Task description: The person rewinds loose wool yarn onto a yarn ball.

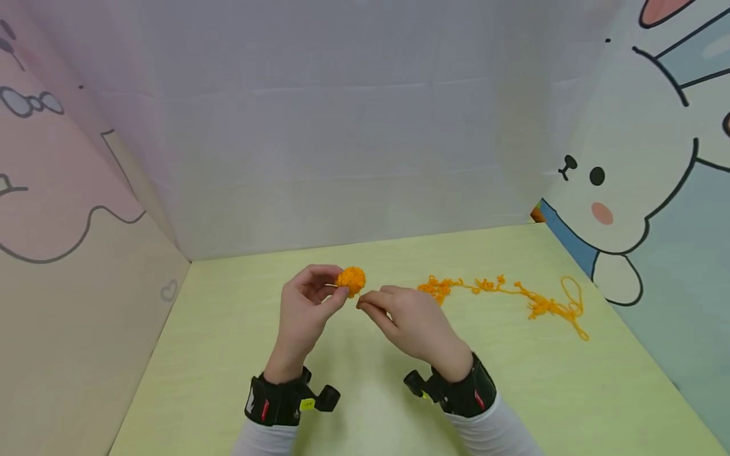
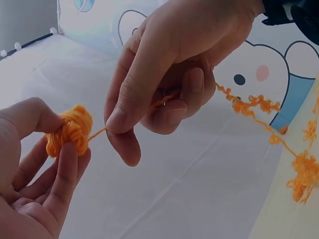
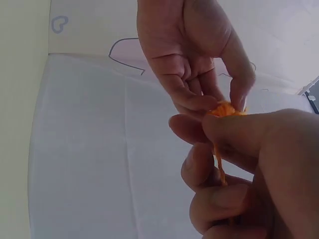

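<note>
Your left hand (image 1: 310, 294) pinches the ball (image 1: 350, 280) of orange yarn between thumb and fingertips, raised above the table (image 1: 228, 329). The ball sits out at the tips, in front of your palm, and its side toward your right hand (image 1: 416, 323) is uncovered. From that side a short strand (image 2: 98, 133) runs to your right thumb and index finger, which are pressed together on it just beside the ball. Your other right fingers are curled in, and the yarn passes among them; how firmly they grip it, you can't tell from these views. Past that hand, in the left wrist view, the yarn leads on to the looped, knotted tangle (image 1: 546, 305), which lies on the table to your right, well apart from the ball.
</note>
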`<state>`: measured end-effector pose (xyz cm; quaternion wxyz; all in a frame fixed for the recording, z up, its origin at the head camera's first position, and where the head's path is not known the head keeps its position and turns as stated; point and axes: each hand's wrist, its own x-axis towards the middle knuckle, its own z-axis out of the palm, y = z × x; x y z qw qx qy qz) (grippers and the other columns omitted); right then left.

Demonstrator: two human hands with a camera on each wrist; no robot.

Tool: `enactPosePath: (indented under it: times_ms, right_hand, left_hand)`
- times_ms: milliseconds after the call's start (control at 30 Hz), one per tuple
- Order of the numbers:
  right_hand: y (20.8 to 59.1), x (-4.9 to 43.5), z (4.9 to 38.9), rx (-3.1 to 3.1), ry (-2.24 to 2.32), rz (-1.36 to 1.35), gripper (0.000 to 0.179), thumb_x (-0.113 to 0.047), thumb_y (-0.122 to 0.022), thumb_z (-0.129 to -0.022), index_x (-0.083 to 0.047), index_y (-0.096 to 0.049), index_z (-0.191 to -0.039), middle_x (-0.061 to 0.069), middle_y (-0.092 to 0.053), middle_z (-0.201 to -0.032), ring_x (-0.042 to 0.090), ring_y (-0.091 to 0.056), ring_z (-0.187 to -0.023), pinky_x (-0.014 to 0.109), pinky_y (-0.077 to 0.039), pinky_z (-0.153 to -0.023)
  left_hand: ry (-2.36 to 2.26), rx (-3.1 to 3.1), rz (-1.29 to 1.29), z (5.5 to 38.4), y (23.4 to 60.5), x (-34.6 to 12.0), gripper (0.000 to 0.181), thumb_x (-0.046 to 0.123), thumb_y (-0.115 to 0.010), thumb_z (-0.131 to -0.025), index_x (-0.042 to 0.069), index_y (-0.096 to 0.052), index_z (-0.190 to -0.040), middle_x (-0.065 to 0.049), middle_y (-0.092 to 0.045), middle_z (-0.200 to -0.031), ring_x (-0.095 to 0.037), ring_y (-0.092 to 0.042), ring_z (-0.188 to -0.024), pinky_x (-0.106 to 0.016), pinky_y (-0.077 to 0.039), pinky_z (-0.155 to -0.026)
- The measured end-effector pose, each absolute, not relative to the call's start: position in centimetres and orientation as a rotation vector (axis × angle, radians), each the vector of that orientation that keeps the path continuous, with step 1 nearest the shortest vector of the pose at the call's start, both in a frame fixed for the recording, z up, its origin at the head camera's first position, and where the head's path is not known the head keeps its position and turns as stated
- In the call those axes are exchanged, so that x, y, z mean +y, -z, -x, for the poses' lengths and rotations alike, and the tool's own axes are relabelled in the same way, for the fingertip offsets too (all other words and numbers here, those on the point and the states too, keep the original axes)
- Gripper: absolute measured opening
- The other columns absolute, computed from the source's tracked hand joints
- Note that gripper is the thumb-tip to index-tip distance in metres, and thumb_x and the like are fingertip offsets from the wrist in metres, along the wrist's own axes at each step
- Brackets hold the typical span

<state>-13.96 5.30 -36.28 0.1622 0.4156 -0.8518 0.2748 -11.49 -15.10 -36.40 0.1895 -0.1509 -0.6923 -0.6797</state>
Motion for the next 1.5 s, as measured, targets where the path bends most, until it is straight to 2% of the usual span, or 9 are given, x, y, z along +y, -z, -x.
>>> enactPosePath:
  times_ms: [133,300,433,633,733,967,1067,1333,1500]
  right_hand:
    - [36.1,5.3,13.6,-2.445,-0.799,-1.234,0.010,-0.025,-0.064,-0.097,-0.022,-0.073,-0.099,-0.015,-0.060,-0.076,0.001,-0.046,-0.058,0.020,-0.044,-0.050]
    - [35.9,5.4,13.3,-2.450,-0.795,-1.290,0.011,-0.024,-0.062,-0.097,-0.021,-0.073,-0.098,-0.015,-0.063,-0.078,0.001,-0.047,-0.060,0.020,-0.046,-0.053]
    - [35.9,5.5,13.1,-2.416,-0.764,-1.334,0.011,-0.023,-0.062,-0.096,-0.022,-0.073,-0.097,-0.016,-0.061,-0.077,-0.001,-0.046,-0.059,0.019,-0.044,-0.052]
    - [35.5,6.1,12.9,-2.362,-0.818,-1.355,0.009,-0.021,-0.062,-0.095,-0.020,-0.071,-0.093,-0.016,-0.056,-0.074,-0.001,-0.044,-0.059,0.018,-0.042,-0.051]
    - [35.2,6.4,12.9,-2.327,-0.859,-1.351,0.007,-0.020,-0.063,-0.094,-0.020,-0.070,-0.092,-0.015,-0.055,-0.074,0.001,-0.045,-0.059,0.018,-0.042,-0.050]
    - [35.0,6.9,13.1,-2.198,-0.906,-1.333,0.007,-0.019,-0.064,-0.093,-0.017,-0.071,-0.095,-0.012,-0.057,-0.074,0.001,-0.043,-0.059,0.017,-0.039,-0.047]
    - [35.0,7.0,13.3,-2.151,-0.919,-1.312,0.008,-0.018,-0.064,-0.093,-0.015,-0.071,-0.096,-0.010,-0.061,-0.076,0.003,-0.043,-0.058,0.018,-0.039,-0.046]
    - [34.8,7.2,13.7,-2.136,-0.938,-1.248,0.008,-0.020,-0.065,-0.095,-0.016,-0.071,-0.099,-0.008,-0.069,-0.088,0.002,-0.051,-0.064,0.021,-0.048,-0.050]
    - [34.8,7.2,13.7,-2.137,-0.948,-1.188,0.006,-0.020,-0.069,-0.092,-0.018,-0.073,-0.096,-0.010,-0.062,-0.077,0.003,-0.047,-0.059,0.020,-0.042,-0.045]
  left_hand:
    - [1.860,-1.921,0.330,11.9,36.7,-15.1,0.027,-0.003,-0.074,-0.084,-0.005,-0.064,-0.108,-0.015,-0.063,-0.105,-0.029,-0.063,-0.089,-0.025,-0.058,-0.079]
    - [1.773,-1.947,0.304,12.0,36.5,-14.9,0.027,-0.009,-0.073,-0.082,-0.005,-0.065,-0.106,-0.018,-0.064,-0.104,-0.025,-0.062,-0.087,-0.023,-0.057,-0.078]
    - [1.650,-1.999,0.327,11.5,35.6,-14.3,0.028,-0.014,-0.072,-0.079,-0.007,-0.065,-0.105,-0.020,-0.065,-0.101,-0.023,-0.063,-0.082,-0.023,-0.057,-0.075]
    - [1.414,-2.074,0.445,10.9,34.3,-13.7,0.027,-0.017,-0.073,-0.074,-0.007,-0.067,-0.098,-0.018,-0.067,-0.096,-0.022,-0.063,-0.079,-0.030,-0.058,-0.067]
    - [1.325,-2.107,0.524,10.9,34.3,-13.6,0.028,-0.016,-0.075,-0.072,-0.004,-0.068,-0.096,-0.015,-0.067,-0.094,-0.020,-0.062,-0.080,-0.034,-0.058,-0.062]
    - [1.250,-2.192,0.788,12.5,37.7,-14.7,0.030,0.001,-0.078,-0.076,0.013,-0.069,-0.101,0.003,-0.067,-0.100,-0.011,-0.059,-0.085,-0.030,-0.057,-0.061]
    - [1.249,-2.208,0.880,12.3,37.4,-14.5,0.031,0.000,-0.078,-0.074,0.014,-0.069,-0.100,0.003,-0.067,-0.098,-0.010,-0.059,-0.084,-0.029,-0.057,-0.061]
    - [1.282,-2.204,1.003,10.9,35.0,-13.6,0.032,-0.009,-0.079,-0.069,0.006,-0.067,-0.096,-0.005,-0.068,-0.093,-0.013,-0.060,-0.080,-0.033,-0.059,-0.061]
    - [1.353,-2.217,1.021,10.2,34.0,-13.5,0.032,-0.011,-0.078,-0.068,0.003,-0.067,-0.094,-0.007,-0.068,-0.094,-0.014,-0.061,-0.081,-0.035,-0.060,-0.062]
